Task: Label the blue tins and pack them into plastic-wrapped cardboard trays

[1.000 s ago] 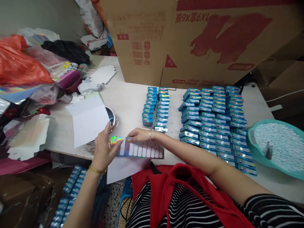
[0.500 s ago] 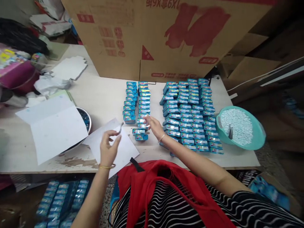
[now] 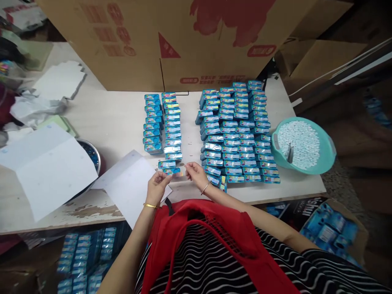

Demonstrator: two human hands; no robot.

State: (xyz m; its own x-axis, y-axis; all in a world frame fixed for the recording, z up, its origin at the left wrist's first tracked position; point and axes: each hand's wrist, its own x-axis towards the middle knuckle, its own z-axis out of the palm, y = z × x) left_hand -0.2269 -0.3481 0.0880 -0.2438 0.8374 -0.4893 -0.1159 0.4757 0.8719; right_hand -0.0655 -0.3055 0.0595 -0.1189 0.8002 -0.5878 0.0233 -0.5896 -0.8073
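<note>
My left hand [image 3: 158,185] and my right hand [image 3: 194,173] meet over the table's near edge, both pinched on the ends of one small blue box [image 3: 172,171]. A shiny sticker glints at the box's right end. Just behind it lies another blue box [image 3: 166,164], at the near end of two short rows of blue boxes [image 3: 163,122]. A larger block of several rows of the same boxes [image 3: 235,130] fills the table to the right. A white sheet [image 3: 131,185] lies under my left hand.
A teal basin of small white pieces [image 3: 301,145] stands at the right end of the table. A big cardboard carton [image 3: 171,41] stands behind. A folded white paper [image 3: 45,167] covers a metal bowl [image 3: 92,153] on the left. More blue boxes [image 3: 82,253] lie below the table.
A second ago both hands were at a strip of stickers on the sheet. My right hand then reached to the short rows, and now both hands hold one blue box.
</note>
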